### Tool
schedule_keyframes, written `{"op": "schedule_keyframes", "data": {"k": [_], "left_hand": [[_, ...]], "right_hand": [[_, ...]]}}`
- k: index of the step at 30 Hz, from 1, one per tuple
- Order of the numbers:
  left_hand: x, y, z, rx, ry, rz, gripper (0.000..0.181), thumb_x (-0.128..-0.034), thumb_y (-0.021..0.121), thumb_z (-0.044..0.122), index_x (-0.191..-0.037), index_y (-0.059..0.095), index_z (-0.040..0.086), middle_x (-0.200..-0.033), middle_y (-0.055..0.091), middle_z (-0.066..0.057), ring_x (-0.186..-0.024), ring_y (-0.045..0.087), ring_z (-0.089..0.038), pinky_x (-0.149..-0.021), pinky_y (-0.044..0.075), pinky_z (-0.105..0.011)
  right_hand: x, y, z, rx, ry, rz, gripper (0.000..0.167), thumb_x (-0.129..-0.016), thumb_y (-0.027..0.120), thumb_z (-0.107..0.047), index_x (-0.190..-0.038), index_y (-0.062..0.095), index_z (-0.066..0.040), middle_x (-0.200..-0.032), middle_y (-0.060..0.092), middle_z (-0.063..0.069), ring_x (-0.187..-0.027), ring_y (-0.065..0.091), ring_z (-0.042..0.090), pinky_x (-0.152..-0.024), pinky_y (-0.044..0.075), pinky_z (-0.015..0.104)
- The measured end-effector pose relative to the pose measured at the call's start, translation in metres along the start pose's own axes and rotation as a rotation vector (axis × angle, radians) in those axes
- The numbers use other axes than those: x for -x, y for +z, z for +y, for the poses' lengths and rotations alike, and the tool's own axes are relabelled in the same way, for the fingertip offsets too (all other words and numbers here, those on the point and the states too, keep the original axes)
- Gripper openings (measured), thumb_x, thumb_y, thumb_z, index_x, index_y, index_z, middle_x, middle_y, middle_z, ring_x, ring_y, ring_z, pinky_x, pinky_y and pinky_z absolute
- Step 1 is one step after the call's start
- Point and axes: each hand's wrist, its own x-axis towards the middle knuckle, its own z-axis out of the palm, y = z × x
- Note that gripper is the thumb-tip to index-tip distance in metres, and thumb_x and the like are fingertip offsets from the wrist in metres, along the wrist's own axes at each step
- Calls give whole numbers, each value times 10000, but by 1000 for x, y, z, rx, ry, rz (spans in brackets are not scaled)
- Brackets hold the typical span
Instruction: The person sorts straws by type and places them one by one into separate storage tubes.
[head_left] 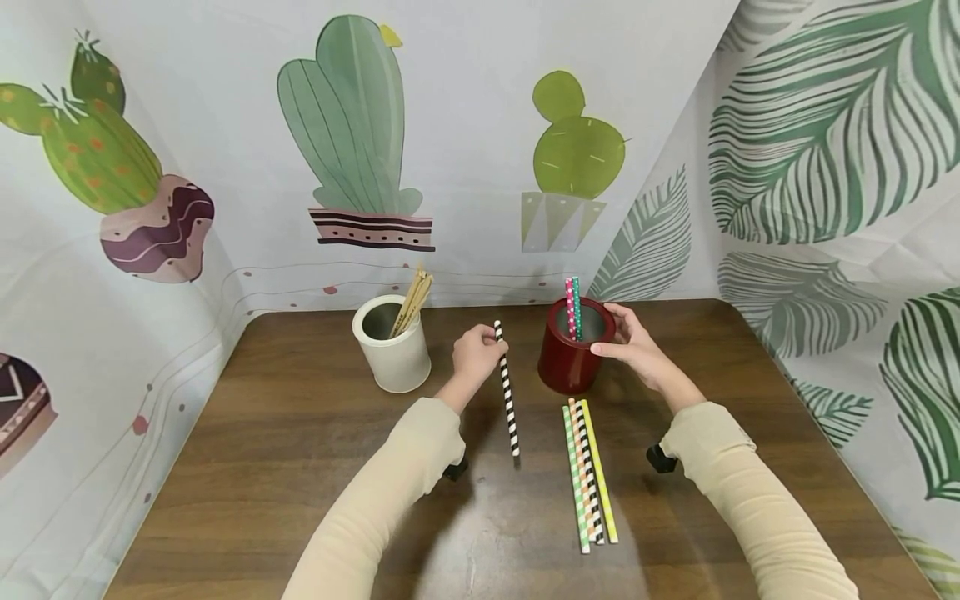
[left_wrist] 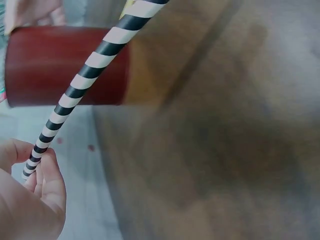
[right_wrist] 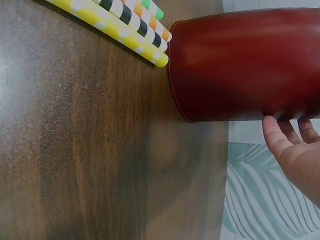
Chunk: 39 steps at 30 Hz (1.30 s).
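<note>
A printed backdrop (head_left: 465, 150) fills the upper frame, and the brown bench (head_left: 300, 483) spreads across the lower. The red cup (head_left: 566, 362) stands upright right of centre, the white cup (head_left: 397, 362) left of centre. The right hand (head_left: 637, 346) has its grip curved round the red cup's right side, thumb at the rim. The left hand (head_left: 477, 354), between the cups, has its grip pinching the black-and-white straw (head_left: 508, 400) near its upper end at mid-frame. Four loose straws (head_left: 590, 479) lie together below the red cup. Tan straws (head_left: 411, 304) lean in the white cup; pink (head_left: 570, 308) and green straws (head_left: 577, 308) in the red.
</note>
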Motion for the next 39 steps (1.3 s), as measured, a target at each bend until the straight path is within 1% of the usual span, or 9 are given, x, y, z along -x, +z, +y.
{"op": "schedule_keyframes", "data": {"k": [6,8,10,16,19,25,32,35,39], "left_hand": [[-10,-17,19,308,-55,-4,206,-754,596,100,-947,603,32,-786,645,-49,-566,599,-114,-547,500,-234],[-14,-23,26,388,-64,-8,204,-758,595,79,-952,595,15,-803,646,-67,-556,583,-99,-558,510,-234],[-18,-27,33,462,-82,-13,206,-768,599,62,-966,588,4,-824,643,-82,-556,571,-84,-585,518,-237],[-26,-38,50,639,-105,12,246,-775,601,28,-1010,548,-19,-794,594,-47,-528,539,-51,-528,480,-160],[-28,-43,57,679,-95,31,282,-787,592,39,-1054,515,-14,-826,582,-41,-540,535,-46,-526,465,-141],[-30,-47,69,719,-39,92,291,-810,579,61,-1075,478,-5,-851,567,-48,-553,537,-41,-541,462,-149],[-33,-51,86,753,-4,173,280,-811,592,67,-1060,470,25,-805,544,-32,-577,554,-46,-582,503,-192],[-34,-52,93,741,2,199,270,-813,597,71,-1054,478,44,-814,545,-40,-595,563,-62,-607,516,-225],[-32,-48,99,677,19,213,269,-822,592,87,-1066,482,61,-868,560,-69,-646,587,-97,-637,525,-244]], "right_hand": [[0,0,0,-6,-4,11,729,-786,634,-84,-1360,188,-141,-1233,350,31,-1131,353,196,-793,413,188],[-1,0,1,-5,-2,10,731,-786,634,-84,-1361,186,-143,-1236,348,31,-1134,353,198,-793,413,188],[-1,0,2,-5,3,9,734,-786,634,-82,-1361,182,-144,-1236,345,31,-1129,352,197,-788,418,185],[-2,0,2,-1,-3,5,728,-793,625,-79,-1364,175,-131,-1249,340,53,-1128,344,202,-793,415,189],[-1,0,2,-2,-5,9,725,-790,629,-81,-1359,183,-136,-1236,346,42,-1133,340,204,-798,411,192],[0,0,2,-10,-11,14,722,-787,629,-67,-1356,188,-130,-1207,358,21,-1132,345,201,-793,413,182],[0,2,0,-13,-8,14,723,-795,611,-46,-1363,168,-106,-1258,330,98,-1164,331,237,-800,403,174],[0,2,0,-11,-6,11,728,-796,614,-53,-1366,164,-105,-1286,314,121,-1188,317,255,-821,393,193],[0,1,0,-3,3,12,734,-793,618,-63,-1367,164,-115,-1296,305,112,-1201,299,255,-861,369,240]]}}
